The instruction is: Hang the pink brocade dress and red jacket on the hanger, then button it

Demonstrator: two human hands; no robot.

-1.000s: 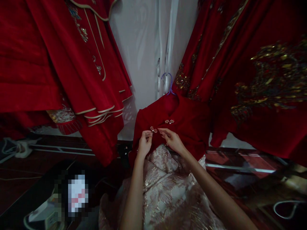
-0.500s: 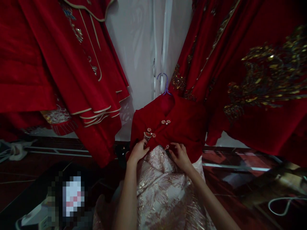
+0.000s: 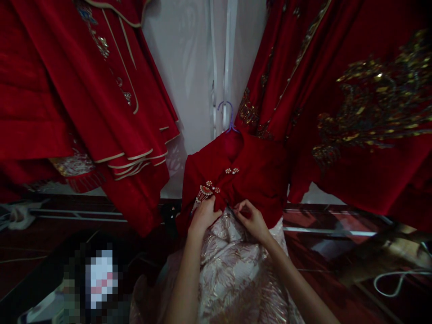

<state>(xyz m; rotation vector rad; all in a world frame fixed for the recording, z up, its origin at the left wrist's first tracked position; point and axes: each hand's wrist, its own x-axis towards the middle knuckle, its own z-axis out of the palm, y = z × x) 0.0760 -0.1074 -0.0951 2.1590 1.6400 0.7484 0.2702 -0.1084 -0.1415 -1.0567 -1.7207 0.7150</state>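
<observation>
A red jacket (image 3: 259,175) hangs on a purple hanger (image 3: 231,120), over shiny pale pink-and-gold patterned fabric (image 3: 232,270). Beaded flower fasteners (image 3: 232,171) sit on its upper front, and a fan-shaped beaded ornament (image 3: 204,191) with dangling strands lies lower on the left. Just below that ornament, my left hand (image 3: 204,217) is closed on the jacket's front edge, its thumb towards the middle. My right hand (image 3: 252,220) pinches the other front edge near the hem. The fingertips hide the lower flower fastener there.
Red garments with pale piping (image 3: 135,121) hang at left; a red garment with gold beadwork (image 3: 374,103) hangs at right. White metal posts (image 3: 227,54) rise behind. A pixelated patch (image 3: 101,279) covers something at lower left. A white cable loop (image 3: 388,288) lies at lower right.
My left hand has moved right, towards the middle of the jacket front. My right hand's fingers have drawn together into a pinch, and the lower flower fastener is now covered.
</observation>
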